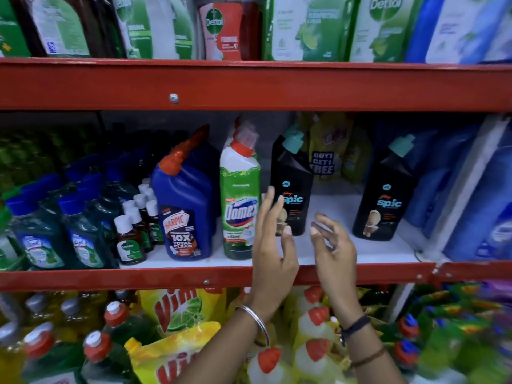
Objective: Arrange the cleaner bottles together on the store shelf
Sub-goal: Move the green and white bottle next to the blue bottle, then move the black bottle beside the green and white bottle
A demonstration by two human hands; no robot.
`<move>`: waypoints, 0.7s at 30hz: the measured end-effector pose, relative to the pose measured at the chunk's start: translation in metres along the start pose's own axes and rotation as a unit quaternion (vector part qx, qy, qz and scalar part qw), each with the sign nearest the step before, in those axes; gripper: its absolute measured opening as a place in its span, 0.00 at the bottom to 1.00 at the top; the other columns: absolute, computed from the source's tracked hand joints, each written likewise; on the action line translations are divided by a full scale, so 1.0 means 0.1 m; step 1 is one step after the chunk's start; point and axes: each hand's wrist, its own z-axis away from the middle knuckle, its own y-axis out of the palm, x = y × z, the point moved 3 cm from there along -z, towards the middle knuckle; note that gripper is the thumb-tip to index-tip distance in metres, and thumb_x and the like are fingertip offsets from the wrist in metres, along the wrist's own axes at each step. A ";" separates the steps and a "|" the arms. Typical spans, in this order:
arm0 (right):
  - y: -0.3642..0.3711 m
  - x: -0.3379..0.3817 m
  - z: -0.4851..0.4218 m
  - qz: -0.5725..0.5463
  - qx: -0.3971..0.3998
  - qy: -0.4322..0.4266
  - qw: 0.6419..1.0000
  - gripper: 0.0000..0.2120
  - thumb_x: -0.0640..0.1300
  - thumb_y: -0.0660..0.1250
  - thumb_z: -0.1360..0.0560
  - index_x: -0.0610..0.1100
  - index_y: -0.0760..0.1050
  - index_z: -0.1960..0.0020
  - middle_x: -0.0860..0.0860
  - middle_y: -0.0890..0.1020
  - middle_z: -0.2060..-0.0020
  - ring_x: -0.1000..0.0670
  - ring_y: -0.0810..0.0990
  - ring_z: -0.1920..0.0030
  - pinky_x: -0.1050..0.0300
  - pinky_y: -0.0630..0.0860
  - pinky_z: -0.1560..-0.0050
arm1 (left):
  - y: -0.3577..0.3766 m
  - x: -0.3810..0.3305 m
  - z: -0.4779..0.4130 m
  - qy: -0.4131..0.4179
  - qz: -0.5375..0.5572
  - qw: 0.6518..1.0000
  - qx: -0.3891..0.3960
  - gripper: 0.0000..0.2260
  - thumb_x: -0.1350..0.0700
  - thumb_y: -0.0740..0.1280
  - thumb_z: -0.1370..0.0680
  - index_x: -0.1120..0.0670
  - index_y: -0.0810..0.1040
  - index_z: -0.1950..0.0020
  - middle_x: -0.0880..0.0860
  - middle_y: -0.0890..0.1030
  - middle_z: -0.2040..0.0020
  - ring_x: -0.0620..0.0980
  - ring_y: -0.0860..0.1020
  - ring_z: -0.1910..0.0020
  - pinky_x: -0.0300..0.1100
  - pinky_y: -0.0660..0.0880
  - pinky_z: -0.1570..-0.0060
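At the middle shelf point(346, 214), a person's left hand point(273, 245) and right hand point(335, 245) hover with each grip apart and empty, flanking a black Spic bottle point(291, 184). A second Spic bottle point(386, 195) stands well apart toward the right edge; closing that gap looks next.

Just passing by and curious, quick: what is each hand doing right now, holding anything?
Left hand: open, fingers spread, holding nothing, in front of the black Spic bottle.
Right hand: open, fingers loosely curled, holding nothing.
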 end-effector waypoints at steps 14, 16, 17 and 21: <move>-1.39 -0.55 -0.82 0.065 -0.053 0.066 0.994 0.28 0.42 0.61 0.22 0.41 0.54 0.26 0.45 0.62 0.26 0.52 0.64 0.30 0.60 0.63 0.36 | 1.69 0.11 -0.25 -0.176 0.072 0.969 0.159 0.19 0.55 0.59 0.20 0.53 0.64 0.28 0.51 0.67 0.28 0.48 0.65 0.28 0.39 0.65 0.33; -1.43 -0.61 -0.95 0.074 -0.021 0.069 0.995 0.29 0.41 0.61 0.22 0.41 0.53 0.25 0.45 0.62 0.26 0.48 0.62 0.27 0.60 0.62 0.35 | 1.85 0.12 -0.31 -0.207 0.074 0.959 0.180 0.21 0.54 0.60 0.20 0.53 0.62 0.27 0.51 0.67 0.28 0.48 0.67 0.31 0.26 0.67 0.44; -1.43 -0.64 -0.98 0.085 -0.008 0.060 0.995 0.29 0.41 0.62 0.22 0.41 0.54 0.25 0.45 0.64 0.27 0.47 0.63 0.27 0.58 0.63 0.34 | 1.90 0.12 -0.34 -0.226 0.089 0.951 0.190 0.21 0.55 0.60 0.20 0.53 0.61 0.27 0.50 0.68 0.30 0.46 0.70 0.35 0.20 0.68 0.53; -1.47 -0.72 -1.07 0.113 0.007 0.045 0.993 0.23 0.36 0.63 0.23 0.40 0.64 0.30 0.49 0.74 0.39 0.50 0.73 0.40 0.70 0.70 0.45 | 2.03 0.13 -0.39 -0.242 0.112 0.944 0.194 0.17 0.60 0.61 0.21 0.56 0.67 0.33 0.51 0.76 0.46 0.37 0.75 0.58 0.24 0.73 0.67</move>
